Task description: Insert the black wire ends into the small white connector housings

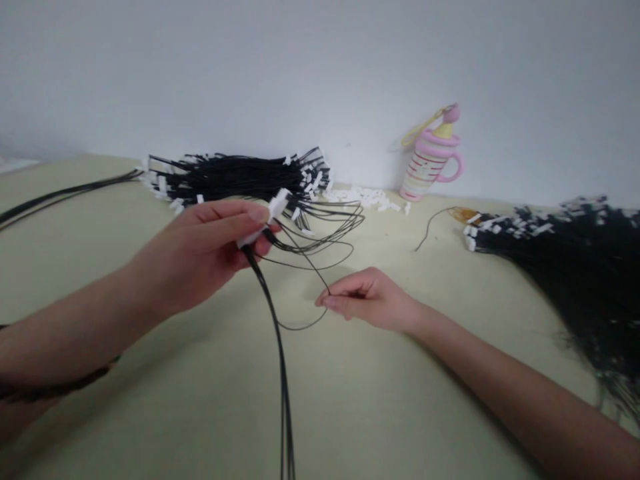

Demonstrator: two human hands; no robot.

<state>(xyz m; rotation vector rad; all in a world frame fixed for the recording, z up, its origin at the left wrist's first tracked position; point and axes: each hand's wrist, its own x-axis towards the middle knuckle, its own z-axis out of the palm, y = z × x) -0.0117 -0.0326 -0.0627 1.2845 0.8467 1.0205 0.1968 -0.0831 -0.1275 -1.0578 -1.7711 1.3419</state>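
Observation:
My left hand (200, 243) is closed in front of me, thumb and fingers pinching several small white plastic end pieces (278, 203) on black cords. A dark strand of the cords (281, 360) hangs down from it toward the front edge of the view, while thinner loops (345, 230) fan out to the right. Lower and to the right, my right hand (375, 301) pinches a single thin black cord (311, 264) between thumb and fingertips. That cord runs up toward the left hand and curves back below. The fingers hide exactly how the pieces are gripped.
Behind my left hand lies a thick bundle of black cords (235, 175) with white ends. Loose white pieces (365, 197) are scattered beside it. A pink-and-white cup-shaped item (425, 167) stands by the wall. Another large black bundle (575, 267) covers the right side of the table (400, 413).

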